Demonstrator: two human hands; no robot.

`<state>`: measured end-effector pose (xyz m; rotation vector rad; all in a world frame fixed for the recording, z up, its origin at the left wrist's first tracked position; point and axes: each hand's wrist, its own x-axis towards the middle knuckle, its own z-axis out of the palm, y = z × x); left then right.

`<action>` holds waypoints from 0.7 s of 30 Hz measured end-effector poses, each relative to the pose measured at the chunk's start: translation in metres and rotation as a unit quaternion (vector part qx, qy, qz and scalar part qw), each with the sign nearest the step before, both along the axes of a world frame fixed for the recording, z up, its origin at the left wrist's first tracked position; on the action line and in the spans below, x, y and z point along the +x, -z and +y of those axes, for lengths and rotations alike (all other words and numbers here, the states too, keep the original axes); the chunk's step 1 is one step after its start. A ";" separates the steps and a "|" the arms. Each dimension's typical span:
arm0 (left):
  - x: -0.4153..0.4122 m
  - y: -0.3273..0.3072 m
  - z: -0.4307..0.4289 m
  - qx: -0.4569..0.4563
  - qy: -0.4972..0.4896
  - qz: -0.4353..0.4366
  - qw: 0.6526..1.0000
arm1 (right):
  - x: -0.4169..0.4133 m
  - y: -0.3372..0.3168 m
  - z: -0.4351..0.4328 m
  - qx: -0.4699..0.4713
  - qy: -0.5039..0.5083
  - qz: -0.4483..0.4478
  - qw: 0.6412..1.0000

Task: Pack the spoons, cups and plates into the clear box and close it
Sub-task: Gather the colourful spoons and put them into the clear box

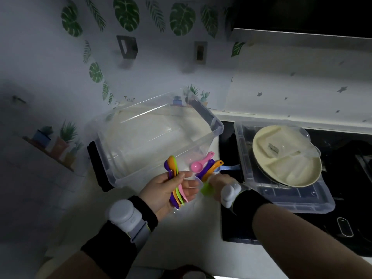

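Holding, left hand [171, 190]: palm up, fingers curled around a bundle of spoons [174, 182] in purple, orange, green and pink; bowls pointing up toward the box, handles lying across the palm.
Gripping, right hand [220, 184]: back of hand toward the camera, clamped on a second fan of measuring spoons [205, 168], pink, purple, orange and pale blue, with something green and clear pressed under the fingers; hard to tell what.
Wrists: black bands and grey-white sensor pods [124, 215] on both forearms.
Hands together: just in front of the box's near corner, nearly touching each other.
Clear box [128, 141]: open, tilted toward the wall, standing on the white counter [193, 238]; black latch [98, 168] at its left end; nothing visible inside.
Lid [291, 198]: lying apart to the right, over the dark hob [342, 178].
On the lid: cream divided plates [287, 160], stacked, with a clear cup [289, 141] resting on top.
Wall [141, 57]: leaf-pattern covering behind the box.
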<state>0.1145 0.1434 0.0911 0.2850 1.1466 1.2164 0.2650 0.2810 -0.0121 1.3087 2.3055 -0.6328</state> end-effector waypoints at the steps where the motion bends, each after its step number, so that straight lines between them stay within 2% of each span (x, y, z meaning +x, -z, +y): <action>1: -0.002 0.002 -0.001 -0.007 -0.003 0.001 1.000 | -0.001 0.005 -0.001 -0.002 -0.001 -0.012 1.000; 3: -0.006 0.005 -0.004 -0.017 -0.010 0.001 1.000 | -0.003 0.013 -0.003 0.007 -0.002 -0.031 0.999; 6: -0.009 0.007 -0.008 -0.019 -0.013 0.001 1.000 | 0.000 0.017 0.000 0.019 0.051 -0.039 0.998; 7: -0.009 0.007 -0.008 -0.020 -0.014 0.002 1.000 | 0.000 0.020 -0.001 0.038 0.036 -0.048 0.997; 9: -0.008 0.006 -0.008 -0.024 -0.016 0.005 1.000 | -0.002 0.026 -0.004 0.180 -0.004 -0.061 0.982; 10: -0.007 0.005 -0.007 -0.026 -0.017 0.005 0.999 | -0.010 0.021 -0.011 0.169 0.020 -0.091 0.981; 11: -0.006 0.005 -0.007 -0.028 -0.016 0.005 0.999 | -0.011 0.037 -0.014 0.171 0.061 -0.083 0.980; 12: -0.004 0.003 -0.007 -0.028 -0.013 0.005 1.000 | -0.011 0.057 -0.017 0.235 0.049 -0.035 0.970; 14: -0.001 0.001 -0.006 -0.023 -0.007 0.003 1.000 | -0.003 0.072 -0.018 0.256 0.012 -0.026 0.966; 16: 0.003 -0.002 -0.006 -0.019 -0.009 -0.001 1.000 | 0.007 0.045 -0.018 0.187 -0.043 -0.017 0.981; 18: 0.005 -0.002 -0.006 -0.015 -0.017 -0.003 1.000 | 0.012 0.003 -0.027 0.050 -0.059 -0.082 0.994; 19: 0.007 -0.002 -0.007 -0.014 -0.019 -0.004 1.000 | 0.019 -0.006 -0.028 0.063 -0.098 -0.009 0.993; 20: 0.008 -0.001 -0.009 -0.014 -0.021 -0.006 1.000 | 0.025 -0.013 -0.033 0.022 -0.114 0.028 0.993; 21: 0.008 0.000 -0.010 -0.015 -0.022 -0.009 1.000 | 0.028 -0.020 -0.041 -0.018 -0.137 0.015 0.990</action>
